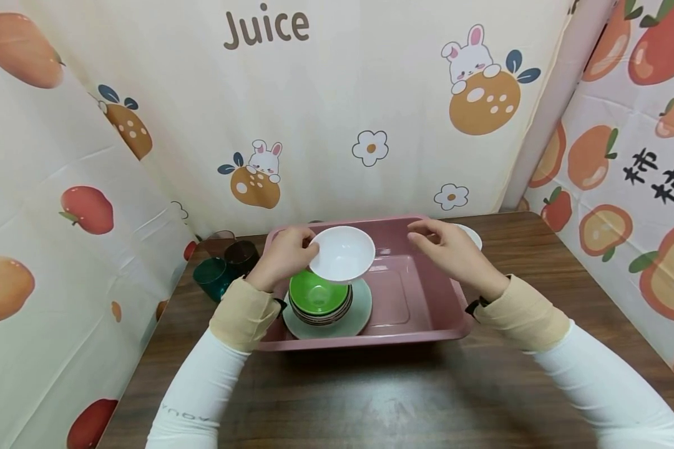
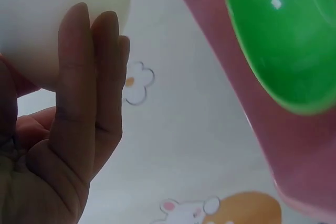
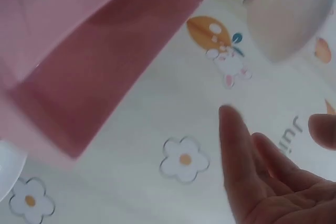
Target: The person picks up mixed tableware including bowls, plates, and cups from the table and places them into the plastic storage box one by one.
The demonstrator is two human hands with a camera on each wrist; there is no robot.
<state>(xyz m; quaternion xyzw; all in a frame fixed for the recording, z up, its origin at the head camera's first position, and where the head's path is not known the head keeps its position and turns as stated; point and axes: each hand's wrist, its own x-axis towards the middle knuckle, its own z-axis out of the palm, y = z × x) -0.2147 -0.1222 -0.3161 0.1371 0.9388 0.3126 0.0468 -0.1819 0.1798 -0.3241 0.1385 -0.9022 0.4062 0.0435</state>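
Note:
My left hand (image 1: 288, 254) pinches a white bowl (image 1: 342, 254) by its left rim, holding it over the pink basin (image 1: 365, 343). In the left wrist view its fingers lie along the bowl's outer wall. Below the held bowl, a green bowl (image 1: 314, 294) tops a stack of bowls on a pale plate (image 1: 362, 310) inside the basin. My right hand (image 1: 452, 252) hovers over the basin's right side, its fingers bent loosely with nothing between them. In the right wrist view the held bowl (image 3: 289, 17) is apart from that hand.
Dark cups (image 1: 240, 257) and a teal cup (image 1: 212, 279) stand left of the basin. Behind my right hand, a white dish (image 1: 470, 236) is partly hidden on the wooden table (image 1: 337, 399). Printed curtains (image 1: 326, 112) rise at the back and both sides.

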